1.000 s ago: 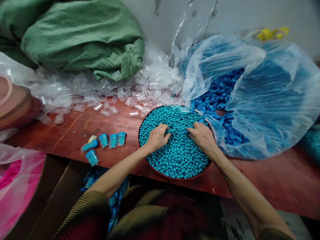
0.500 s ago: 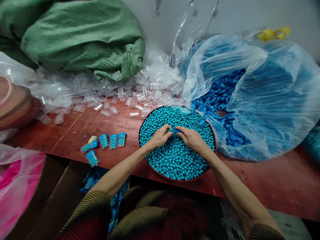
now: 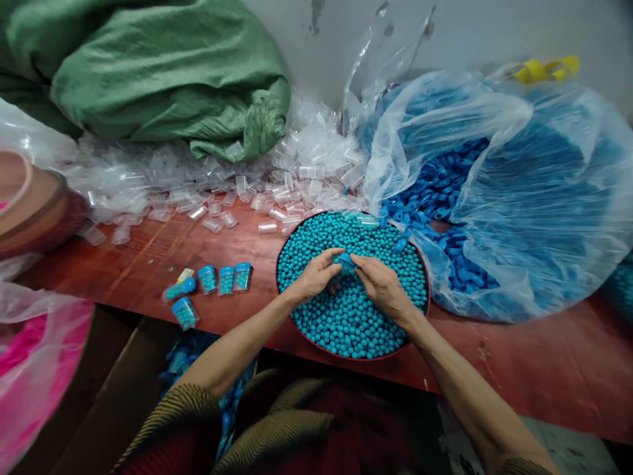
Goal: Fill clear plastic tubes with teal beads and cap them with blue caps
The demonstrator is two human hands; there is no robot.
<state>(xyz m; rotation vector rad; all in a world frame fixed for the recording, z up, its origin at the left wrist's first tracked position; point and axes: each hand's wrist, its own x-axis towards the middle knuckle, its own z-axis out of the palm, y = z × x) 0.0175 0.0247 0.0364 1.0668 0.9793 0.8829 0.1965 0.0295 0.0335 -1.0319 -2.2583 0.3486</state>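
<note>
Over a round red-rimmed tray (image 3: 428, 290) full of turquoise beads (image 3: 346, 330), my two hands meet at one small item. My left hand (image 3: 318, 272) pinches a small clear plastic container, mostly hidden by the fingers. At its mouth, my right hand (image 3: 380, 282) grips a blue cap (image 3: 347, 260) between thumb and fingers. Cap and container touch; whether the cap is seated I cannot tell. Left of the tray lie several capped containers (image 3: 226, 280) of turquoise beads, one beside a small yellow piece (image 3: 185, 274).
Loose clear containers (image 3: 212, 208) are heaped along the back below a green sack (image 3: 173, 72). At right, an open plastic bag (image 3: 548, 198) spills blue caps (image 3: 445, 185). A brownish tub (image 3: 34, 204) stands at left. Pink material (image 3: 30, 382) in plastic is at lower left, off the red table (image 3: 519, 349).
My right hand has turned and its fingers have shifted on the blue cap, which now sits more tilted. My left hand stays in nearly the same place. The view has shifted slightly.
</note>
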